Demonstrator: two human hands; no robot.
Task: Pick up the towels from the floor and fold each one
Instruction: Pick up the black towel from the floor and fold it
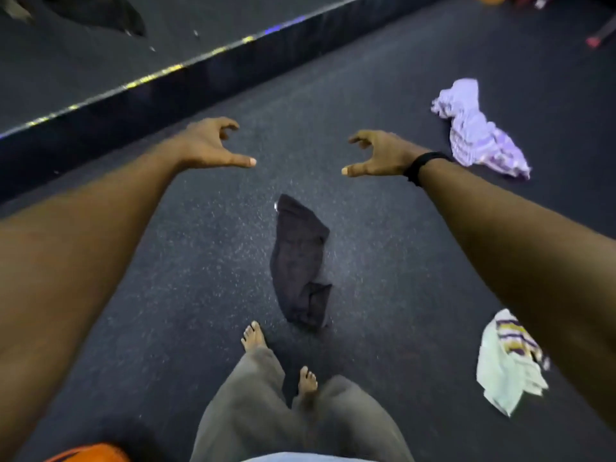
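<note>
Three crumpled towels lie on the dark speckled floor. A dark grey towel (pixel 300 261) sits in the middle, just ahead of my bare feet. A lilac striped towel (pixel 476 131) lies farther off to the right. A white towel with purple and yellow stripes (pixel 506 361) lies near right, partly behind my right forearm. My left hand (pixel 213 145) and my right hand (pixel 376 155) are stretched out in front, above the floor beyond the grey towel, fingers curled apart and holding nothing. A black band is on my right wrist.
A raised dark platform edge with a shiny strip (pixel 160 73) runs diagonally across the upper left. A dark cloth (pixel 100 11) lies on the platform. An orange object (pixel 90 453) shows at the bottom left. Red items (pixel 596 38) lie at the far right top.
</note>
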